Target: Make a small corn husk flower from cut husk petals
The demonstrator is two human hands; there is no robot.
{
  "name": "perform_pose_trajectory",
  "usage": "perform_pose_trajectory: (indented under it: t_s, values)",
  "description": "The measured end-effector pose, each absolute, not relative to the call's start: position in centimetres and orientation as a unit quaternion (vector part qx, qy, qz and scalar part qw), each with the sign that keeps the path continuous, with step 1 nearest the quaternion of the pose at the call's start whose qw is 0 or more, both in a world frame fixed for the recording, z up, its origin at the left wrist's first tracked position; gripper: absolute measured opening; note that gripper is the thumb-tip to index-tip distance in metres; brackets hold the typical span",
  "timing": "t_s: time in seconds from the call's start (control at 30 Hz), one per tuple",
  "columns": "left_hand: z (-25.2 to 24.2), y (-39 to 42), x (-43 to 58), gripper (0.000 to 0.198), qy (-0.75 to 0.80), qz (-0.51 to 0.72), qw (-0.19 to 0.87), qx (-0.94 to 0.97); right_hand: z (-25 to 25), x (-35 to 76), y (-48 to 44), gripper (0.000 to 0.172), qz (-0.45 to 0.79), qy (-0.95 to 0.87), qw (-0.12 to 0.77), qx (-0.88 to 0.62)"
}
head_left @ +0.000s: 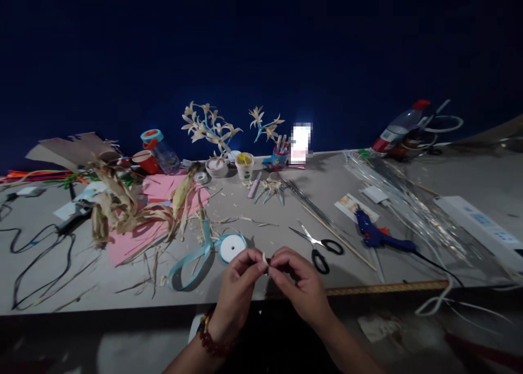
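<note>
Near the table's front edge, my left hand point(244, 276) and my right hand point(296, 281) meet fingertip to fingertip. Both pinch a small pale piece of corn husk point(265, 260), mostly hidden by the fingers. A white ribbon spool point(232, 248) lies just behind my left hand, its light blue ribbon point(188, 273) looped out to the left. Black-handled scissors point(316, 240) rest with blades open beyond my right hand. Farther back lie several small husk flowers on blue stems point(270, 189). Bunches of pale husk flowers point(212, 126) stand upright behind them.
Dried corn husks point(134, 216) lie over pink paper point(122, 247) at left. To the right are a blue glue gun point(379, 235) with its cord, a wooden stick point(339, 234) and clear plastic wrapping point(417, 210). A lit phone point(300, 143), cups and a bottle point(402, 127) line the back.
</note>
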State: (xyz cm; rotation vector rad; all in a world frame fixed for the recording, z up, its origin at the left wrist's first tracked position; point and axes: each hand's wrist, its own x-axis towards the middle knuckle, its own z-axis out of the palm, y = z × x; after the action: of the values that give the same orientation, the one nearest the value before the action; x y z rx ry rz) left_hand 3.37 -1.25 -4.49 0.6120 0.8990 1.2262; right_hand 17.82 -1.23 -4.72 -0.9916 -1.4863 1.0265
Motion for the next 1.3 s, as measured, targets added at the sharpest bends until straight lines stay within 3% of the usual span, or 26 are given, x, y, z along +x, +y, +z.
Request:
perform_pose_trajectory:
  t_s: [0.2, 0.3, 0.43, 0.6, 0.8, 1.1, 1.2, 1.3]
  values:
    - [-5.0, -1.4, 2.8, 0.02, 0.425, 0.556, 0.64, 0.319, -5.4, 19.7, -1.1, 0.009, 0.402, -0.638, 0.481, -0.447]
    - [-5.6, -1.2, 2.2, 0.022, 0.44, 0.565, 0.61, 0.34, -7.1, 24.1, -0.9, 0.014, 0.244, -0.658, 0.442, -0.558]
    - [-6.3, -0.8, 1.6, 0.02, 0.444, 0.554, 0.601, 0.367, -9.7, 29.6, -1.2, 0.029, 0.031, -0.701, 0.287, -0.652]
    - [-6.5, -0.6, 1.5, 0.022, 0.451, 0.553, 0.6, 0.362, -10.7, 30.8, -1.4, 0.026, -0.03, -0.736, 0.196, -0.647]
    - [-6.6, -0.7, 0.8, 0.021, 0.456, 0.563, 0.585, 0.364, -10.2, 31.5, -0.7, 0.026, 0.039, -0.71, 0.157, -0.686]
    - [-6.7, -0.1, 1.1, 0.019, 0.449, 0.579, 0.586, 0.346, -9.0, 29.5, -1.6, 0.04, 0.451, -0.51, 0.391, -0.62]
    - [-6.3, -0.1, 1.4, 0.019, 0.449, 0.58, 0.583, 0.35, -8.2, 25.9, -2.6, 0.029, 0.444, -0.569, 0.397, -0.567]
    - [-6.1, -0.3, 1.4, 0.018, 0.452, 0.585, 0.567, 0.365, -7.5, 23.0, -3.1, 0.022, 0.37, -0.655, 0.348, -0.559]
